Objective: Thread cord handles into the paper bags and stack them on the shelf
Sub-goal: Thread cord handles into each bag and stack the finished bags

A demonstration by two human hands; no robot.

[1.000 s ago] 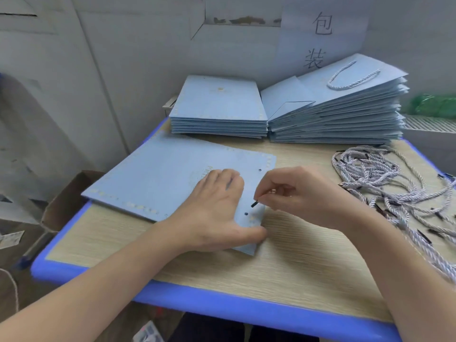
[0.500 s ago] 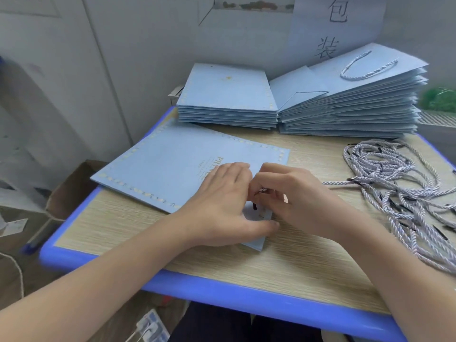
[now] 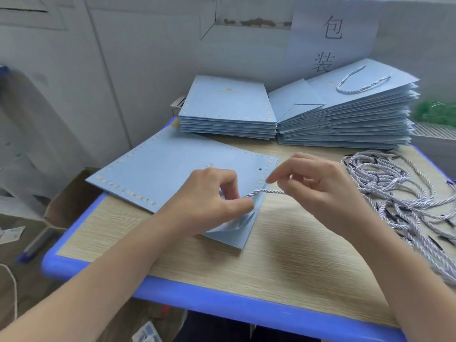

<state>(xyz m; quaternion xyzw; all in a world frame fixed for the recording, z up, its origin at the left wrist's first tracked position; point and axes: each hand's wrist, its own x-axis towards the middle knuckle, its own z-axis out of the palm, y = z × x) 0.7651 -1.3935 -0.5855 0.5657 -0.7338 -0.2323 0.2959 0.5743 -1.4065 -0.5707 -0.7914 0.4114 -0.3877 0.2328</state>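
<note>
The left hand (image 3: 209, 201) is pinching the bag (image 3: 172, 174) mouth while the right hand (image 3: 318, 186) is gripping the cord (image 3: 265, 192), running crosswise between them.

single head-mounted wide-angle view, looking forward and down over the table (image 3: 283, 272) from its near blue edge. close range: both forearms enter from the bottom corners, hands mid-frame. optical axis tilts toward the back wall, so the paper sign (image 3: 332, 35) fills the top right. wide-angle bending shows at the edges. no second view, so no overlap
</note>
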